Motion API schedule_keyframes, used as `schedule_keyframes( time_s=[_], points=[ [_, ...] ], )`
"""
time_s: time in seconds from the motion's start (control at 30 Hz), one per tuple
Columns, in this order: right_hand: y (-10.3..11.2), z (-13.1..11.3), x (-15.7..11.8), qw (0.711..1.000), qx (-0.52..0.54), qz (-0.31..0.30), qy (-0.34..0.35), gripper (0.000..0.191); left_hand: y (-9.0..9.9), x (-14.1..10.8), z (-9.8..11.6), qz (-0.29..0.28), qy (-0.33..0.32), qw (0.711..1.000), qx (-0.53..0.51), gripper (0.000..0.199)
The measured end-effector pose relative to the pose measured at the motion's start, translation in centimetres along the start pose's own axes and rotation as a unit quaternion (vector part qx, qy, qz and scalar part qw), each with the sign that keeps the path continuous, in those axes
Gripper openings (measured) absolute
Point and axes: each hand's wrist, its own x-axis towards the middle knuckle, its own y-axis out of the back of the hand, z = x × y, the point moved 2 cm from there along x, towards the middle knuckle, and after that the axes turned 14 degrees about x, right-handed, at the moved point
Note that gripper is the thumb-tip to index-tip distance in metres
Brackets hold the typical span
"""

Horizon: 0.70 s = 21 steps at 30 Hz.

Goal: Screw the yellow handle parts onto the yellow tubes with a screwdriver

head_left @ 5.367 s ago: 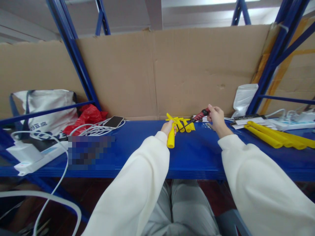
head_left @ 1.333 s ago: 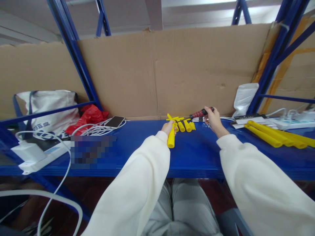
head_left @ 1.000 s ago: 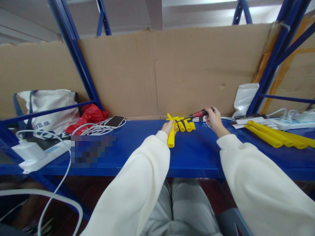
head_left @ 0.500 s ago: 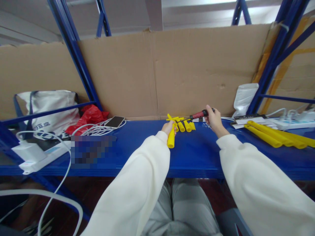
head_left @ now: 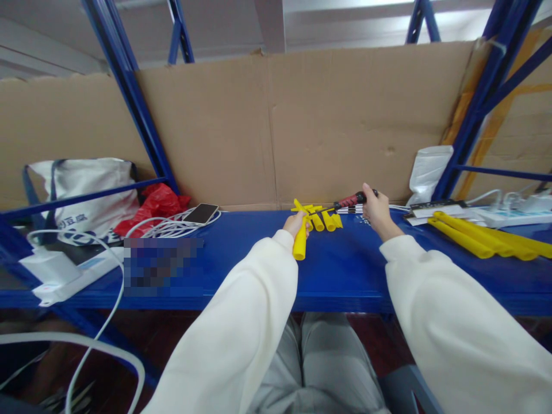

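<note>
My left hand (head_left: 295,224) is closed around a yellow tube (head_left: 299,247) that has a crosswise yellow piece at its far end. In my right hand (head_left: 376,210) is a screwdriver (head_left: 349,201) with a red and black handle, gripped near the handle's end. Its thin dark shaft points left and meets the yellow piece close to my left fingers; the exact contact of the tip is too small to make out. Several short yellow tube pieces (head_left: 329,222) lie just beyond and to the right of my left hand. Small pale bits (head_left: 361,219) lie beside my right hand.
Several long yellow tubes (head_left: 483,238) lie on the right of the blue table (head_left: 250,276), by a white power strip (head_left: 517,217). A phone (head_left: 202,214), white cable, red bag (head_left: 157,204) and cloth bag (head_left: 88,192) stand left. Cardboard (head_left: 328,126) walls the back.
The screwdriver handle appears slightly turned in my right hand, its markings showing differently. My left hand and the yellow tube have stayed put.
</note>
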Motion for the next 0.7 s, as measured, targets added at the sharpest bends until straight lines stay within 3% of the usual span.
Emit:
schedule_keyframes(
  time_s=[0.17, 0.33, 0.57, 0.7],
  points=[
    [-0.28, -0.39, -0.13, 0.999, -0.002, -0.005, -0.032, 0.046, 0.02, -0.17, 0.12, 0.002, 0.003, 1.0, -0.011, 0.02],
    [-0.04, -0.03, -0.02, 1.0, -0.011, -0.024, 0.0, 0.055, 0.03, -0.2, 0.07, 0.004, 0.009, 1.0, -0.011, 0.021],
    [-0.38, -0.35, -0.2, 0.999, -0.002, 0.011, -0.032, 0.042, 0.05, -0.16, 0.08, 0.003, -0.001, 1.0, -0.006, 0.021],
    [-0.39, -0.47, -0.47, 0.999, 0.002, 0.004, -0.036, 0.051, 0.03, -0.12, 0.05, 0.007, 0.007, 1.0, -0.002, 0.024]
  ],
)
